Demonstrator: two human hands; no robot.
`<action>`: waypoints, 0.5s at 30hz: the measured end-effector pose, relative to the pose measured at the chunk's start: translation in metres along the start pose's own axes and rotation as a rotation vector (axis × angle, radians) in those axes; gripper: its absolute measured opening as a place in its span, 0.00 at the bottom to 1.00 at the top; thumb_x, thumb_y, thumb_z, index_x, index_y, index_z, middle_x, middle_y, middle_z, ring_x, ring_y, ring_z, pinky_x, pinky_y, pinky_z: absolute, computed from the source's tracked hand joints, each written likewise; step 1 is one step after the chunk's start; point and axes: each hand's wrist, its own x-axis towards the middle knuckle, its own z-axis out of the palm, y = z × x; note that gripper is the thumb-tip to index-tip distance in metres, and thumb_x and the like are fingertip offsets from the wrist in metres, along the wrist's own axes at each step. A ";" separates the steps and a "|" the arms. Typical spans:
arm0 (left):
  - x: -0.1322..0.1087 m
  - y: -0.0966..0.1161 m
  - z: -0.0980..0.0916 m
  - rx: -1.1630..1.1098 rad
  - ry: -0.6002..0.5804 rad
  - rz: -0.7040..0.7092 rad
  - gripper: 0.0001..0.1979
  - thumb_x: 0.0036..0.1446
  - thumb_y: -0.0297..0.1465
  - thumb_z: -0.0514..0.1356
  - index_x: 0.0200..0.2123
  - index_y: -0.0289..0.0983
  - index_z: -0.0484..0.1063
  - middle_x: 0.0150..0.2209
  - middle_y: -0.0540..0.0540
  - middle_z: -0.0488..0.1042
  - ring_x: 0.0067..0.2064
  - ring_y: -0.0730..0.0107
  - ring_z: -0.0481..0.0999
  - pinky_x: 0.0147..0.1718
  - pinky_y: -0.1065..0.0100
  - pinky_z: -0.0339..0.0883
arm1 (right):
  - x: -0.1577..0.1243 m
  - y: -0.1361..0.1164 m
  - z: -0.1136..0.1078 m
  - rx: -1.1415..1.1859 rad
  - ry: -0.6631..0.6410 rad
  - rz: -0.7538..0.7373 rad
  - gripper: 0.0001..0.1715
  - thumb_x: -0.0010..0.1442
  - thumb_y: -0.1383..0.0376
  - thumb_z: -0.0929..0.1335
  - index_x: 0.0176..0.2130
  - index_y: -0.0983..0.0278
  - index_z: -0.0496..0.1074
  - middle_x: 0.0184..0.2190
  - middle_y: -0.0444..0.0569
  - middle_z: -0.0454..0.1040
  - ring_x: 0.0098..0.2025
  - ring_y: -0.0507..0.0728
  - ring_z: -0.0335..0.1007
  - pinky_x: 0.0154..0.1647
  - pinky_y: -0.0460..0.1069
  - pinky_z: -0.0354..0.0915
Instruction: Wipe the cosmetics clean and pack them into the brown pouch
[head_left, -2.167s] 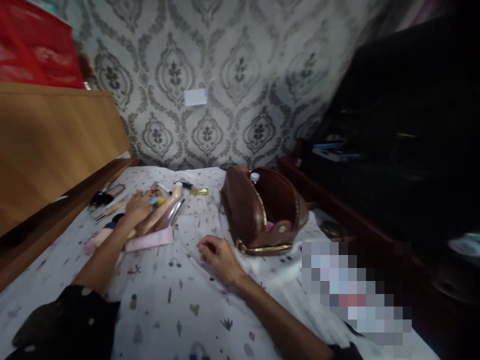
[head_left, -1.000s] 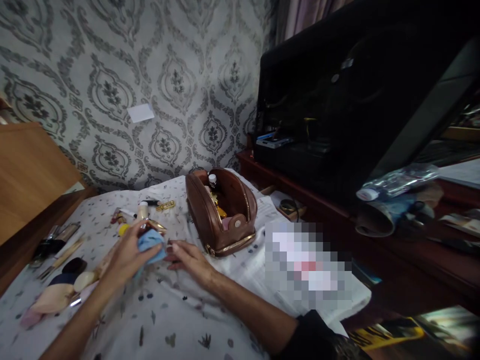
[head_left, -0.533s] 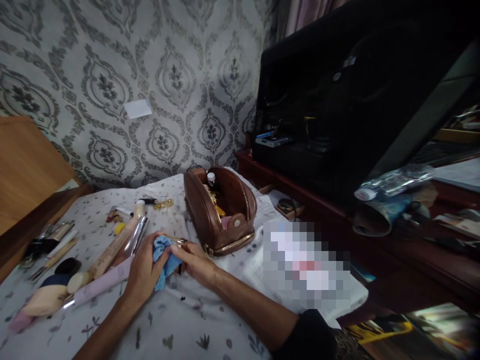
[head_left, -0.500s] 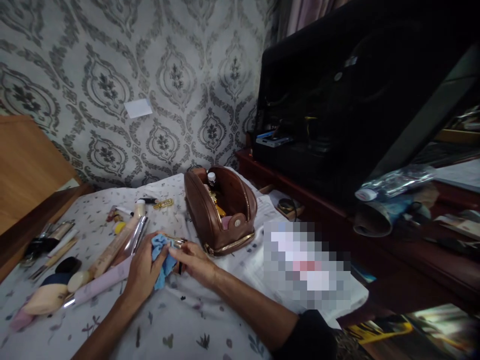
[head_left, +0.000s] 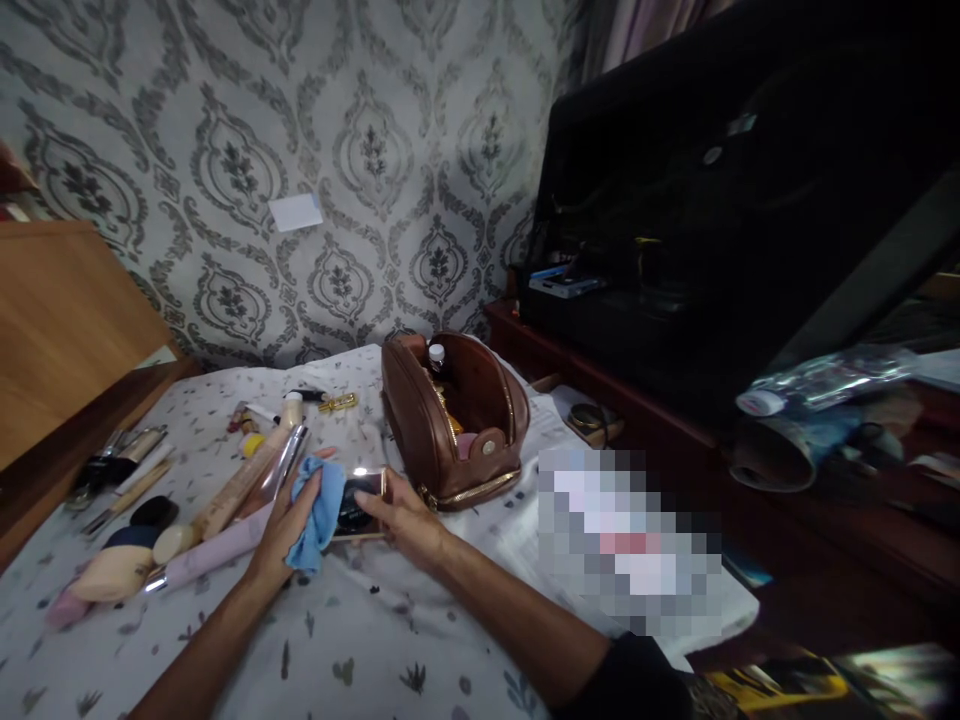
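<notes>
My left hand (head_left: 281, 525) is closed on a crumpled light blue cloth (head_left: 319, 515). My right hand (head_left: 411, 520) grips a flat makeup compact (head_left: 358, 505) by its right side, thumb on its dark face. The compact has a shiny gold-toned edge, and its left end lies against the cloth. Just beyond my right hand stands a brown cosmetic bag (head_left: 420, 430), unzipped, with a white-capped bottle (head_left: 436, 356) and other small items inside. Left of my left hand lies a pale pink tube (head_left: 217, 550) with a silver end.
Several cosmetics lie at the left, among them a beige bottle (head_left: 127, 570), a dark round item (head_left: 154, 512) and brushes (head_left: 127, 500). A gold tube (head_left: 339, 402) lies near the bag. At right are a white packet (head_left: 517, 540), a large black screen (head_left: 675, 250) and a clear plastic bottle (head_left: 832, 380).
The compact has turned so its broad dark face shows, and my right hand has shifted slightly right. The cloth now hangs beside it in my left hand. The view has swung slightly left.
</notes>
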 end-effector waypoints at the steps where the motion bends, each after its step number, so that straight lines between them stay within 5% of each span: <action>1: -0.002 0.001 0.000 0.000 -0.031 0.003 0.33 0.52 0.56 0.61 0.53 0.39 0.74 0.49 0.43 0.78 0.55 0.55 0.75 0.60 0.60 0.62 | -0.001 -0.002 0.000 0.016 0.008 0.015 0.34 0.44 0.47 0.78 0.43 0.61 0.67 0.36 0.46 0.74 0.31 0.54 0.72 0.26 0.48 0.70; 6: -0.006 -0.005 -0.002 -0.009 -0.181 -0.014 0.30 0.54 0.51 0.63 0.53 0.38 0.74 0.48 0.42 0.79 0.53 0.55 0.76 0.58 0.60 0.66 | -0.002 -0.005 0.000 -0.024 0.048 0.033 0.35 0.47 0.46 0.77 0.45 0.61 0.65 0.34 0.44 0.72 0.29 0.52 0.71 0.22 0.45 0.67; 11: -0.004 -0.010 -0.001 0.078 -0.069 0.086 0.21 0.55 0.50 0.63 0.41 0.39 0.76 0.37 0.47 0.78 0.42 0.61 0.78 0.45 0.64 0.73 | 0.002 0.003 0.001 -0.170 0.098 -0.055 0.37 0.47 0.45 0.76 0.47 0.60 0.65 0.38 0.46 0.71 0.31 0.54 0.70 0.20 0.45 0.64; 15: -0.005 -0.004 0.001 0.172 0.037 0.140 0.21 0.54 0.52 0.61 0.28 0.39 0.69 0.26 0.51 0.70 0.30 0.68 0.72 0.34 0.68 0.71 | 0.002 0.003 0.000 -0.399 0.198 -0.125 0.53 0.43 0.48 0.78 0.60 0.62 0.58 0.47 0.53 0.71 0.44 0.59 0.72 0.39 0.53 0.72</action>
